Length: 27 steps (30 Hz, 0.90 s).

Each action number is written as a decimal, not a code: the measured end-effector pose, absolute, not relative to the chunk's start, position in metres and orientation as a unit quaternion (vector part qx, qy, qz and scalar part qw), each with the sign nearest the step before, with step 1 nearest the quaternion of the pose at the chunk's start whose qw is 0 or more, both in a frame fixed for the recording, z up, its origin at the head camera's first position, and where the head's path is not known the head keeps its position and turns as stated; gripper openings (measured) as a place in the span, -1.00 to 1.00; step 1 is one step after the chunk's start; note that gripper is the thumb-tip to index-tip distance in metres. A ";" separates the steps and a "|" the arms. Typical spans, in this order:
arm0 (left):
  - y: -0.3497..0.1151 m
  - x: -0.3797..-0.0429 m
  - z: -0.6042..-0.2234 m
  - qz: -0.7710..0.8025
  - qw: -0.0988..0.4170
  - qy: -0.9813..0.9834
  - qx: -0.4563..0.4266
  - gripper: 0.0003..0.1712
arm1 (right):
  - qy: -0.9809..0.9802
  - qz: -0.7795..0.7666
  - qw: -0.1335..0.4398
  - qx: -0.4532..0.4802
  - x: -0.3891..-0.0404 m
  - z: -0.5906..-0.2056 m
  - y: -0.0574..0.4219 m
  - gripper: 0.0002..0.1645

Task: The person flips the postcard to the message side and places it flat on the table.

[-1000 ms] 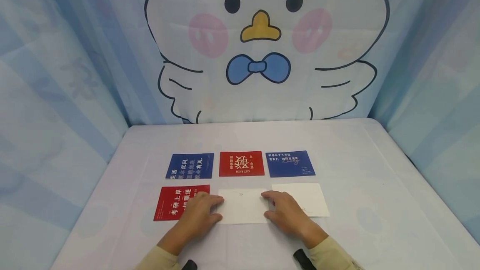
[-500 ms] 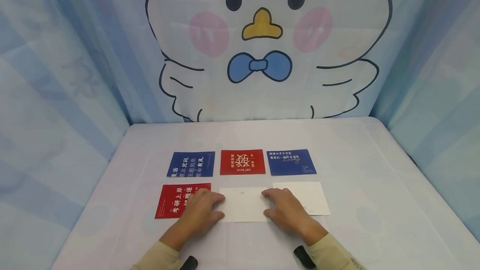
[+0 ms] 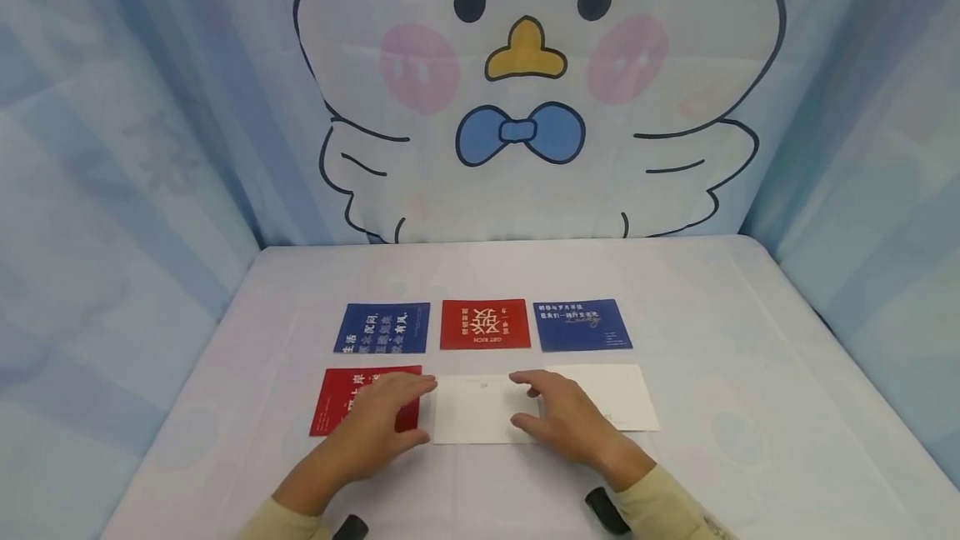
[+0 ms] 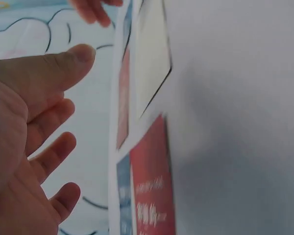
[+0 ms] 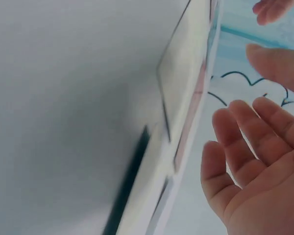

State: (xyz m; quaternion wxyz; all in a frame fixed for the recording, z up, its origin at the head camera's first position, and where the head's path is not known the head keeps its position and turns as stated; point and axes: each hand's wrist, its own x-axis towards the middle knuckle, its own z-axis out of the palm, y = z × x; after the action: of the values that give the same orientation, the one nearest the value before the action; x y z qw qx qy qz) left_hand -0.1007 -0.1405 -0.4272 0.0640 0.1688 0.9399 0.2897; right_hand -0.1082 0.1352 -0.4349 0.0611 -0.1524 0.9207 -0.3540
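A blank-looking cream card [image 3: 476,415] with a tiny mark near its top edge lies flat in the middle of the front row. To its left, my left hand [image 3: 367,427] hovers partly over a red card [image 3: 327,407] with white writing. In the left wrist view its thumb and fingers are spread, holding nothing. My right hand [image 3: 573,423] is over the cream card's right end and hides part of it. Its fingers [image 5: 225,125] curve loosely around empty air in the right wrist view. A second cream card [image 3: 630,398] lies right of that hand.
Behind lies a row with a blue card [image 3: 384,328], a red card [image 3: 485,324] and another blue card [image 3: 583,326]. The white-covered table [image 3: 750,340] backs onto a curtain [image 3: 525,198] with a cartoon figure; more curtains hang at both sides.
My left hand has drawn away leftward from the middle cream card's left edge. The right hand has shifted slightly left over its right end. The cards look the same.
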 end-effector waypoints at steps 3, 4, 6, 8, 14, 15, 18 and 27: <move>-0.157 -0.098 -0.422 0.291 0.058 0.943 0.148 -0.19 | 0.915 -0.355 0.083 -0.175 -0.110 -0.430 0.127 -0.34; -0.163 -0.098 -0.421 0.291 0.056 0.944 0.143 -0.21 | 0.913 -0.353 0.091 -0.182 -0.111 -0.428 0.123 -0.32; -0.175 -0.098 -0.421 0.291 0.051 0.946 0.134 -0.25 | 0.911 -0.346 0.105 -0.197 -0.114 -0.427 0.114 -0.27; -0.187 -0.097 -0.422 0.290 0.050 0.948 0.122 -0.26 | 0.910 -0.336 0.114 -0.212 -0.118 -0.427 0.105 -0.24; -0.218 -0.096 -0.430 0.279 0.056 0.955 0.087 -0.24 | 0.916 -0.288 0.110 -0.256 -0.127 -0.430 0.073 -0.20; -0.222 -0.096 -0.431 0.276 0.056 0.956 0.082 -0.25 | 0.918 -0.280 0.109 -0.259 -0.129 -0.430 0.067 -0.20; -0.231 -0.097 -0.436 0.270 0.056 0.958 0.073 -0.27 | 0.924 -0.256 0.107 -0.265 -0.132 -0.430 0.051 -0.20; -0.244 -0.102 -0.447 0.247 0.070 0.966 0.037 -0.13 | 0.934 -0.195 0.126 -0.271 -0.139 -0.436 0.016 -0.13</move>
State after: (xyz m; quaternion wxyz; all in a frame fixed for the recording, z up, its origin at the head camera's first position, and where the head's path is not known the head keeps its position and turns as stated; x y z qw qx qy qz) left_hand -0.1025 -0.2436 -0.4475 0.0695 0.0371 0.9658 0.2471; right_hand -0.1386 0.0163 -0.4361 0.1255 -0.2709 0.9342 -0.1950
